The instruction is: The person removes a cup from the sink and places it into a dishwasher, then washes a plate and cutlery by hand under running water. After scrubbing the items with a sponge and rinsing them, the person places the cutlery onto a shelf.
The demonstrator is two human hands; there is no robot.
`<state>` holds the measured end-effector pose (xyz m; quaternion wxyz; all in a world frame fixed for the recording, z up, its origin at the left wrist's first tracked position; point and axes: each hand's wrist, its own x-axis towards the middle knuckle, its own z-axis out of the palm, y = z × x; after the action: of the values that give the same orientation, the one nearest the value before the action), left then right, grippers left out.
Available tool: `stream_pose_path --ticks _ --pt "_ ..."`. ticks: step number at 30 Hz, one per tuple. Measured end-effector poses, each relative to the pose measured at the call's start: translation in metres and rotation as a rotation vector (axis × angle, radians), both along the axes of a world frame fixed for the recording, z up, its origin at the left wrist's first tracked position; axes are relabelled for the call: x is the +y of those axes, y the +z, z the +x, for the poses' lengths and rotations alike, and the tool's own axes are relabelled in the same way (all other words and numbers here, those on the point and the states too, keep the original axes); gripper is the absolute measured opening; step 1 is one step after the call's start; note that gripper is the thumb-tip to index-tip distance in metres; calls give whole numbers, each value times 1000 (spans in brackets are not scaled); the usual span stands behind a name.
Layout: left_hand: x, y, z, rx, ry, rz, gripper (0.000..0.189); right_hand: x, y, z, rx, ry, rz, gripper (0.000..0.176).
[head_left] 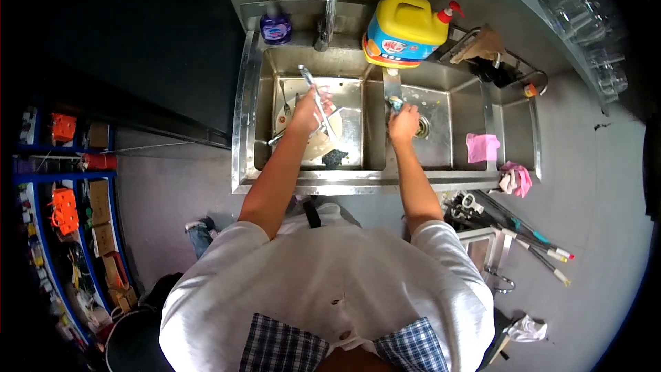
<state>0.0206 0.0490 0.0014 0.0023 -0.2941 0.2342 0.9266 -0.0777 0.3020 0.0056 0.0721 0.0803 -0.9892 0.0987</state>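
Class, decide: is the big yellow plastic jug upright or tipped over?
Upright: the yellow plastic jug stands at the back edge of the steel sink, its red pump and handle uppermost, above the label.

No words can be read with certainty here. The large yellow jug (406,27) with the red pump (449,11) carries a mostly blue label (416,51), and on its front stands a red-and-white logo (394,46) that looks like bold Chinese characters, too blurred to spell out; the finer print around it is lost as well. The purple bottle (275,27) beside the tap (329,21) bears a paler printed patch (276,32), its lettering too small and soft to make out
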Motion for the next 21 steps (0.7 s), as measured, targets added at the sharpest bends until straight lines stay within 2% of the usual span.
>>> stream_pose_path --ticks 1,2,4,5,8,11,14,15,17,18,20,21 --pt "9 9 0 -39 -29 -17 37 -3 -13 -4 -94 9 102 52" --pt "10 -3 -4 -12 -81 -25 40 -7 -14 -2 -98 -19 114 53" --pt "10 -17 -11 26 -59 70 35 -18 6 0 -90 -78 128 55" --pt "10 -14 -14 53 -40 -4 33 -31 42 2 -140 -85 138 66" --pt "23 18 -1 22 45 -211 26 -66 64 -21 46 344 -218 67" --pt "27 31 -4 -31 78 -199 31 -146 43 -75 -122 561 -594 60" --pt "19 34 -2 -47 70 -118 37 -235 14 -122 -452 726 -862 52" --pt "19 32 -2 -36 68 -98 39 -247 27 -115 -402 666 -797 41" --pt "16 27 0 -33 63 -75 42 -250 40 -101 -478 591 -699 36" --pt "14 24 2 -12 94 -26 36 -248 42 -94 -511 551 -645 33" --pt "11 16 4 91 117 -83 24 -238 35 -80 -451 650 -677 29" --pt "14 15 4 58 144 -79 20 -231 25 -75 -424 695 -715 30"
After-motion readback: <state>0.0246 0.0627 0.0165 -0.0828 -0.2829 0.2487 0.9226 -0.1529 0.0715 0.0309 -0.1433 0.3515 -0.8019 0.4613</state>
